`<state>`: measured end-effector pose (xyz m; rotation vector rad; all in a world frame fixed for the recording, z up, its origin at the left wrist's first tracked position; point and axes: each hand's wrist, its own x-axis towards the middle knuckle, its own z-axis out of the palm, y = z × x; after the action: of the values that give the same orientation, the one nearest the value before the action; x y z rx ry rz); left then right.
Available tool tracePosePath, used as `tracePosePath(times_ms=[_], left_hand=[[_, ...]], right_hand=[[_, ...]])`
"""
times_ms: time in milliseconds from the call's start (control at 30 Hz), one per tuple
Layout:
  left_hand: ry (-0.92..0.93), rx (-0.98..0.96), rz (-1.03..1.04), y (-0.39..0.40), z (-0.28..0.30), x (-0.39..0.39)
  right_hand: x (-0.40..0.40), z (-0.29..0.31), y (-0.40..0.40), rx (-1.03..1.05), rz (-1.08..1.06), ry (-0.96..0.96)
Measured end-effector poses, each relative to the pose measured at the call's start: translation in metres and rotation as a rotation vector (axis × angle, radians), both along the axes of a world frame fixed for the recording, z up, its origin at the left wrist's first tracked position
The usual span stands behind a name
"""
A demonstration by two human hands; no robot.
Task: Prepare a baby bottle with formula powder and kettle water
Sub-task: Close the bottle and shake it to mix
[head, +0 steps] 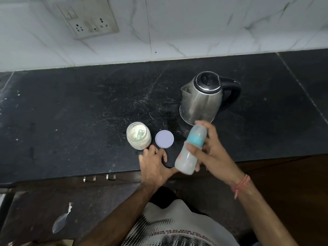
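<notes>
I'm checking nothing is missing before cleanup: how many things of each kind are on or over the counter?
Kettle: 1
Baby bottle, held in the right hand: 1
Open powder jar: 1
Loose lid, near the left hand: 1
Total: 4

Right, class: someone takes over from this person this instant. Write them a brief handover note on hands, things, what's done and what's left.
Right hand: holds the bottle, tilted, teal cap on, cloudy inside.
Left hand: open, flat on the counter edge.
Jar: open, powder and scoop inside; its lid lies beside it.
Kettle: behind, lid shut.
Done: bottle seems filled and capped.
Left: probably finish mixing, close the jar.
</notes>
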<state>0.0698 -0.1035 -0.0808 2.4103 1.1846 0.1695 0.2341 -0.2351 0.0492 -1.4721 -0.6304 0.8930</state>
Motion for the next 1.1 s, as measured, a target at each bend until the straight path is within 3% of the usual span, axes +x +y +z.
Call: tracePosePath(times_ms=[133,233,367,467,600,700,833,933,1033,1100], left_hand=[[0.069,0.005,-0.004,0.001,0.003,0.002],[0.032,0.007,-0.006,0.0,0.004,0.001],[0.099,0.009,-0.007,0.001,0.005,0.003],[0.054,0.008,-0.006,0.0,0.004,0.001],[0.091,0.009,-0.001,0.002,0.003,0.004],[0.037,0.014,-0.017,0.001,0.002,0.001],[0.073,0.007,-0.007,0.001,0.003,0.003],[0.012,-0.031,-0.005,0.001,0.004,0.0],[0.054,-0.028,-0.009,0.002,0.005,0.001],[0.065,-0.02,0.003,0.002,0.005,0.002]], right_hand=[[-0.003,-0.002,0.0,0.062,-0.253,0.006],[-0.006,-0.003,-0.001,-0.019,-0.087,-0.002],[-0.004,-0.007,-0.001,0.056,-0.311,0.019],[-0.006,-0.004,0.001,-0.024,-0.121,-0.002],[-0.006,-0.004,0.002,0.07,-0.329,0.069],[-0.011,-0.005,-0.003,0.007,-0.107,0.044],[-0.01,-0.008,-0.007,0.06,-0.293,0.094],[-0.011,-0.011,-0.008,0.007,-0.085,0.064],[-0.011,-0.007,-0.005,0.084,-0.28,0.099],[-0.008,-0.003,-0.003,0.071,-0.255,0.087]])
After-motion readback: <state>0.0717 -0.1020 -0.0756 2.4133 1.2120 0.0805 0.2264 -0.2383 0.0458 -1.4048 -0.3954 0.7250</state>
